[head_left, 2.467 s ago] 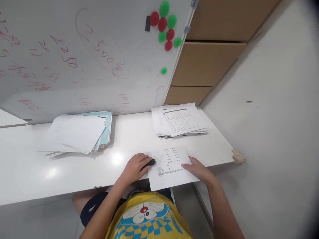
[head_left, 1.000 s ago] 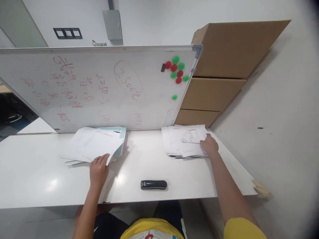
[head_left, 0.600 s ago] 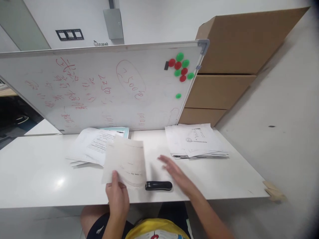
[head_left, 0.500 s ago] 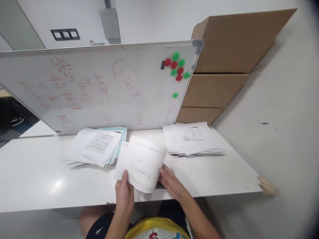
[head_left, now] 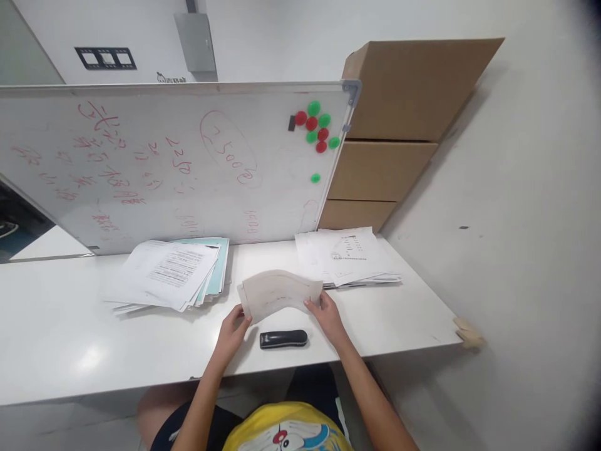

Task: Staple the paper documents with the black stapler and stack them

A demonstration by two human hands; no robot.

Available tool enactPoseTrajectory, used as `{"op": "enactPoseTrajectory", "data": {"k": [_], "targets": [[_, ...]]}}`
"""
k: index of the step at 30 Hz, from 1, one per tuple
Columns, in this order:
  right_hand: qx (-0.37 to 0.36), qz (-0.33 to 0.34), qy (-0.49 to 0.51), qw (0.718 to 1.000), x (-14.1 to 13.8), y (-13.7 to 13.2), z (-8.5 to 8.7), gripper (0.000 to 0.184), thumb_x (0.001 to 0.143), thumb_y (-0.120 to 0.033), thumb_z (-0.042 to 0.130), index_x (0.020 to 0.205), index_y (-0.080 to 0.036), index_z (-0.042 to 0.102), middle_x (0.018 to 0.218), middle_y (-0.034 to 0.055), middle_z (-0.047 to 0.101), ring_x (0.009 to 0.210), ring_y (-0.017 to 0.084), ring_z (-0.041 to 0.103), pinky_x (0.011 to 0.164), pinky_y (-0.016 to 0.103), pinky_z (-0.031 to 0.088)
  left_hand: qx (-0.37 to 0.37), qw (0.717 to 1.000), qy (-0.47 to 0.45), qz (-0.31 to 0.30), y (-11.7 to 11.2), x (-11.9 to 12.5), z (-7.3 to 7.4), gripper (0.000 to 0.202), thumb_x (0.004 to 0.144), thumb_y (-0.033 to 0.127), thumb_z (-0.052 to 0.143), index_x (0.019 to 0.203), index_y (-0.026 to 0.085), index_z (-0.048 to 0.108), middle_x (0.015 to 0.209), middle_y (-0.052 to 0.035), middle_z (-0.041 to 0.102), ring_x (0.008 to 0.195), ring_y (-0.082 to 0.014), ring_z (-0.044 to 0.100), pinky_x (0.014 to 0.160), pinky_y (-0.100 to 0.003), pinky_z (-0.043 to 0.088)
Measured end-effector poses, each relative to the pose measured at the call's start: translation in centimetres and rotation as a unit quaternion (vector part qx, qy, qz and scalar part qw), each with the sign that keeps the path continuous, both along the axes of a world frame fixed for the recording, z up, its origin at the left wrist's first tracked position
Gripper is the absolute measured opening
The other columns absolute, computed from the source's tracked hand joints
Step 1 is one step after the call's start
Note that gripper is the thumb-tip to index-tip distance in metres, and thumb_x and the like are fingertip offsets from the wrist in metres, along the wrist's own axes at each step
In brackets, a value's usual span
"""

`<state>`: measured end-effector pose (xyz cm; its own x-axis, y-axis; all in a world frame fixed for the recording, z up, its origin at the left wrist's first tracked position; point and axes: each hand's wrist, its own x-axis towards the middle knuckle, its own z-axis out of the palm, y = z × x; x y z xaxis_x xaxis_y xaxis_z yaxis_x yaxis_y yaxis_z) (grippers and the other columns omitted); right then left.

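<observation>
Several sheets of paper (head_left: 279, 291), bowed in the middle, are held up above the desk between my two hands. My left hand (head_left: 233, 332) pinches their lower left corner. At the right edge, my right hand (head_left: 327, 316) grips them with the thumb on the near face. A black stapler (head_left: 283, 339) lies on the desk just below the sheets, touched by neither hand. The print on the sheets is too faint to read.
On the white desk (head_left: 51, 326), a pile of papers with light-blue sheets (head_left: 169, 272) stands left and another paper pile (head_left: 350, 257) right. Behind them leans a whiteboard (head_left: 188, 156) with red writing and magnets. Cardboard boxes (head_left: 404, 94) are stacked at the back right.
The sheets have tipped away and now lie wider between my hands, their right end held. My left hand has shifted to the corner. The stapler, mostly covered before, now shows fully.
</observation>
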<state>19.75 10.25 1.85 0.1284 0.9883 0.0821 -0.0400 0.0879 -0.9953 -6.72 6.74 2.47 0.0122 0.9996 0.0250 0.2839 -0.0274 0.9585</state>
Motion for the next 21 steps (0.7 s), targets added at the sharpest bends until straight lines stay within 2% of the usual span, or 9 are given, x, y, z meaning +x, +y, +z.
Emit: {"op": "enactPoseTrajectory", "data": {"k": [3, 7, 11, 13, 15, 18, 20, 21], "targets": [[0.007, -0.004, 0.007, 1.000, 0.5, -0.8, -1.2, 0.042, 0.073, -0.037, 0.070, 0.111, -0.022, 0.059, 0.113, 0.0079, 0.068, 0.107, 0.027, 0.060, 0.094, 0.044, 0.046, 0.020, 0.999, -0.010, -0.023, 0.6, 0.7, -0.5, 0.034, 0.087, 0.044, 0.051, 0.109, 0.021, 0.060, 0.115, -0.0102, 0.063, 0.107, -0.0248, 0.057, 0.089, -0.034, 0.044], [-0.005, -0.022, 0.022, 0.999, 1.2, -1.4, -1.7, 0.041, 0.079, -0.040, 0.065, 0.115, -0.022, 0.058, 0.115, 0.0087, 0.068, 0.109, 0.027, 0.060, 0.094, 0.044, 0.045, 0.044, 0.996, -0.070, -0.037, 1.2, 2.2, -0.6, 0.031, 0.087, 0.040, 0.049, 0.109, 0.020, 0.058, 0.109, -0.0080, 0.063, 0.103, -0.0226, 0.057, 0.089, -0.033, 0.044], [-0.020, -0.026, 0.030, 0.999, 1.6, -1.4, -1.8, 0.042, 0.076, -0.042, 0.068, 0.110, -0.019, 0.061, 0.110, 0.0093, 0.070, 0.105, 0.029, 0.061, 0.093, 0.044, 0.045, 0.074, 0.995, -0.067, 0.014, 1.3, 3.4, -0.6, 0.020, 0.084, 0.028, 0.046, 0.092, 0.019, 0.061, 0.091, -0.0042, 0.064, 0.092, -0.0206, 0.058, 0.085, -0.033, 0.044], [-0.043, -0.017, 0.028, 0.999, 2.0, -1.5, -1.7, 0.038, 0.073, -0.044, 0.070, 0.100, -0.019, 0.064, 0.101, 0.0092, 0.071, 0.099, 0.030, 0.062, 0.091, 0.045, 0.045, 0.082, 0.994, -0.066, 0.033, 1.1, 4.0, -0.7, 0.020, 0.082, 0.024, 0.043, 0.087, 0.019, 0.062, 0.094, -0.0048, 0.065, 0.095, -0.0213, 0.058, 0.089, -0.034, 0.042], [-0.043, -0.010, 0.018, 0.999, 2.6, -1.6, -1.4, 0.031, 0.074, -0.045, 0.070, 0.092, -0.020, 0.066, 0.095, 0.0075, 0.071, 0.097, 0.029, 0.062, 0.090, 0.043, 0.045, 0.077, 0.992, -0.084, 0.052, 0.6, 4.3, -0.8, 0.024, 0.080, 0.022, 0.044, 0.093, 0.020, 0.063, 0.101, -0.0060, 0.065, 0.104, -0.0223, 0.057, 0.095, -0.036, 0.040], [-0.013, 0.004, 0.006, 1.000, 3.2, -2.0, -0.9, 0.028, 0.075, -0.045, 0.069, 0.093, -0.024, 0.065, 0.090, 0.0042, 0.069, 0.092, 0.026, 0.061, 0.089, 0.041, 0.044, 0.086, 0.982, -0.147, 0.079, -0.7, 4.0, -0.7, 0.035, 0.076, 0.020, 0.046, 0.108, 0.020, 0.061, 0.111, -0.0080, 0.064, 0.114, -0.0242, 0.054, 0.100, -0.039, 0.038], [-0.017, 0.009, -0.002, 1.000, 3.5, -2.1, -0.9, 0.033, 0.073, -0.046, 0.071, 0.097, -0.025, 0.064, 0.090, 0.0034, 0.068, 0.090, 0.025, 0.061, 0.088, 0.040, 0.045, 0.102, 0.979, -0.166, 0.065, -1.8, 3.4, -0.3, 0.042, 0.075, 0.018, 0.047, 0.115, 0.019, 0.059, 0.120, -0.0091, 0.061, 0.123, -0.0249, 0.049, 0.105, -0.040, 0.034], [-0.024, 0.008, -0.006, 1.000, 3.5, -2.1, -1.1, 0.035, 0.073, -0.046, 0.072, 0.099, -0.025, 0.064, 0.092, 0.0035, 0.068, 0.091, 0.025, 0.061, 0.088, 0.040, 0.045, 0.100, 0.981, -0.161, 0.040, -2.3, 3.1, 0.0, 0.045, 0.076, 0.017, 0.047, 0.119, 0.020, 0.057, 0.126, -0.0093, 0.058, 0.126, -0.0250, 0.046, 0.107, -0.041, 0.032]]}}
